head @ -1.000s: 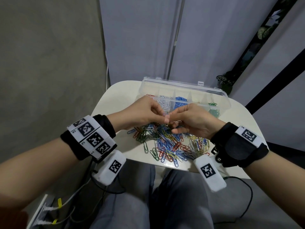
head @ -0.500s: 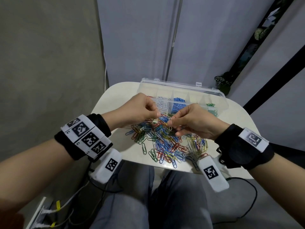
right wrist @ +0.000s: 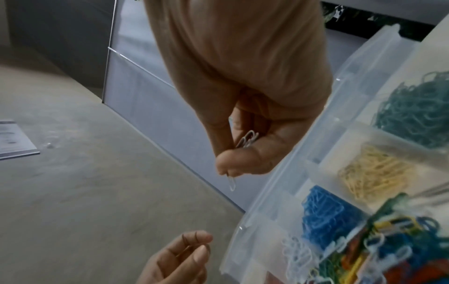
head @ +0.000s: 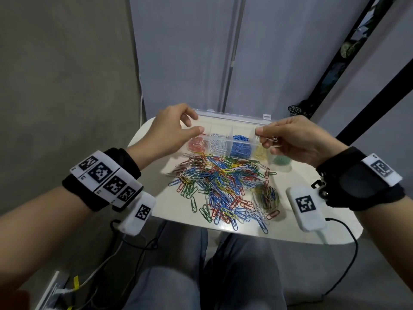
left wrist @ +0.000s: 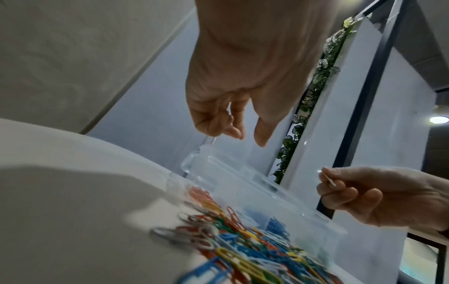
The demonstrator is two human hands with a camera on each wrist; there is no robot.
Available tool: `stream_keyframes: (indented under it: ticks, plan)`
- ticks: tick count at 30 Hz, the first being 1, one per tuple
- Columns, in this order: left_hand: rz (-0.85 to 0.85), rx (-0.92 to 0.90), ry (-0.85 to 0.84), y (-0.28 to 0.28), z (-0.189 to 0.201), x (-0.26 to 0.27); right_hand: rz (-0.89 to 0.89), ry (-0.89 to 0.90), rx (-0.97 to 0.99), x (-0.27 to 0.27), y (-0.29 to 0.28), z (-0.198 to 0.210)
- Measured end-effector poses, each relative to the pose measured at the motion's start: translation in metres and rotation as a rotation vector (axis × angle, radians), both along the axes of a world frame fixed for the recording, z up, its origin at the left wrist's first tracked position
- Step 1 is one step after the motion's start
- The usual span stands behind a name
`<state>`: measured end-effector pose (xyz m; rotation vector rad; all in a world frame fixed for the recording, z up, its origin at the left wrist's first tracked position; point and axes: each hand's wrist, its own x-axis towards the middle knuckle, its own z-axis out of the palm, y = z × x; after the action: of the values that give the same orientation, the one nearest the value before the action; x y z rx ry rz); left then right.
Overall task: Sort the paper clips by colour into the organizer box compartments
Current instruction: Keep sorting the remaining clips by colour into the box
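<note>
Overhead — right hand (head: 297, 144), white clips (right wrist: 248, 139) pinched.

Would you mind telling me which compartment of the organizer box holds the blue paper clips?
The middle compartment of the organizer box: red and white clips fill the two on its left, yellow and green the two on its right.

Both hands (left wrist: 243, 96) above organizer box (left wrist: 243, 182); clips (left wrist: 243, 249) blurred
</note>
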<state>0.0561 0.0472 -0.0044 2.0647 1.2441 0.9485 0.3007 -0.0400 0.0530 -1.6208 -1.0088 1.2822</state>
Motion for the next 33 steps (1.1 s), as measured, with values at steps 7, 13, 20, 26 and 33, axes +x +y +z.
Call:
stream_keyframes:
  ticks: [7, 13, 20, 26, 33]
  plan:
    - [0.049, -0.135, 0.091, 0.017, -0.009, 0.002, 0.0, -0.246, 0.071, -0.019, 0.031, 0.005]
    - [0.039, -0.147, 0.099, 0.021, -0.009, 0.003, 0.111, -0.513, 0.044, -0.053, 0.065, 0.002]
    - [0.015, -0.159, 0.112, 0.027, -0.013, 0.0, 0.113, -0.54, 0.1, -0.044, 0.059, 0.009]
    - [0.009, -0.15, 0.102, 0.032, -0.016, -0.001, 0.256, -0.554, 0.188, -0.025, 0.014, 0.011]
    - [0.009, -0.161, 0.105, 0.033, -0.015, -0.001, 0.681, -1.175, -0.007, -0.024, -0.008, -0.028]
